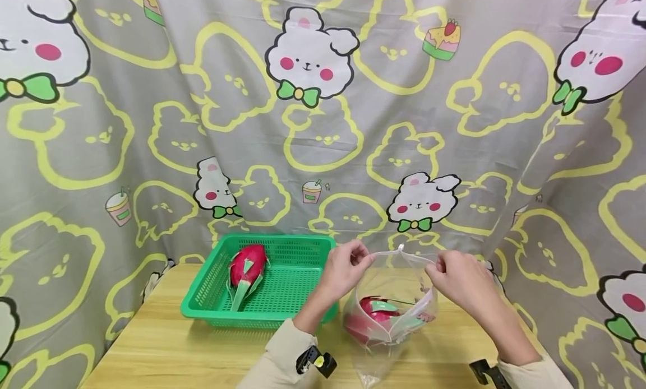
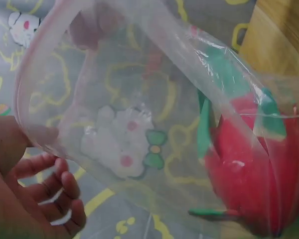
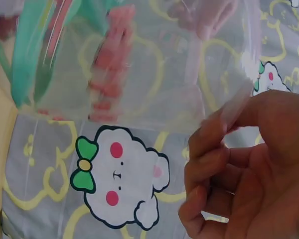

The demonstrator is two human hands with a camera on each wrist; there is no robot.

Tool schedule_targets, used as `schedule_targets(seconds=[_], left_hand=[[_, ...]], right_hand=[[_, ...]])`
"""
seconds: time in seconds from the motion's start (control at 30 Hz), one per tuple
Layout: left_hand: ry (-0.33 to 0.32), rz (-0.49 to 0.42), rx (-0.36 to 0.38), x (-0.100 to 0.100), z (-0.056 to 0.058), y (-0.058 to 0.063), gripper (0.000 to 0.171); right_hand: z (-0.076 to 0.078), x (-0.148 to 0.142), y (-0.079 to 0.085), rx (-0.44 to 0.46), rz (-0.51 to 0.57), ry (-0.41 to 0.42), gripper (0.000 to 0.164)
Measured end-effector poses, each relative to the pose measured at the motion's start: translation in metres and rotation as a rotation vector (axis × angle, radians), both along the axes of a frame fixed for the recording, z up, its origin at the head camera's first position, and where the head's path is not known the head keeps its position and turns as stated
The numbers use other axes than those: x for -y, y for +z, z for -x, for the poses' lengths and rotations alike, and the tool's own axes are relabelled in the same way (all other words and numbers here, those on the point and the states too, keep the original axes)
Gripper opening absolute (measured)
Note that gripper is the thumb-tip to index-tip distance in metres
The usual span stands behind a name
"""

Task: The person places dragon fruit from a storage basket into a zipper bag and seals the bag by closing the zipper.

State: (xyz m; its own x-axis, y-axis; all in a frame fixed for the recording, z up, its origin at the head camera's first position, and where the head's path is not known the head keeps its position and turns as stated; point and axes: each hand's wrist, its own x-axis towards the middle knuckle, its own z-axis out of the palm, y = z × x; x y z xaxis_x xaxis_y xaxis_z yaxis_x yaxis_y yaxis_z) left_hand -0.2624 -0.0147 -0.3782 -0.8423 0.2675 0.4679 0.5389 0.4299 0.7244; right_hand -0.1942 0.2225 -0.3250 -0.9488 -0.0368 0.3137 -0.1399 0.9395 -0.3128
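Note:
Both hands hold a clear zip bag (image 1: 391, 327) by its rim, and its mouth gapes between them. The left hand (image 1: 345, 268) pinches the left side of the rim between thumb and index finger; its other fingers curl loosely in the left wrist view. On the opposite side, the right hand (image 1: 461, 277) pinches the rim the same way. Inside the bag lies a red dragon fruit (image 2: 254, 169) with green scales, seen through the plastic. Red print (image 3: 109, 64) shows on the bag in the right wrist view.
Left of the bag stands a green plastic basket (image 1: 292, 291) on the wooden table (image 1: 166, 350). A second dragon fruit (image 1: 248, 265) lies in the basket's left part. A patterned grey curtain (image 1: 323, 137) hangs behind and along both sides of the table.

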Motion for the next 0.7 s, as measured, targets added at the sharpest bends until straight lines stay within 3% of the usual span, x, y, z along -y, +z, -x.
schedule_targets(seconds=[0.17,0.27,0.43,0.6,0.7], left_hand=[[0.054,0.264,0.032,0.015,-0.026,0.009,0.023],[0.040,0.387,-0.020,0.022,-0.037,0.016,0.024],[0.018,0.355,-0.176,0.022,-0.031,0.020,0.032],[0.005,0.317,-0.196,0.026,-0.021,0.016,0.030],[-0.010,0.298,-0.207,0.026,-0.017,0.015,0.029]], right_hand=[[-0.008,-0.001,0.004,0.102,0.016,0.005,0.029],[-0.012,-0.003,0.008,0.144,0.003,0.023,0.028],[-0.011,-0.002,0.014,0.171,-0.036,0.056,0.019],[0.001,0.005,0.012,0.104,-0.050,0.161,0.042],[0.007,0.009,0.008,0.046,-0.083,0.216,0.023]])
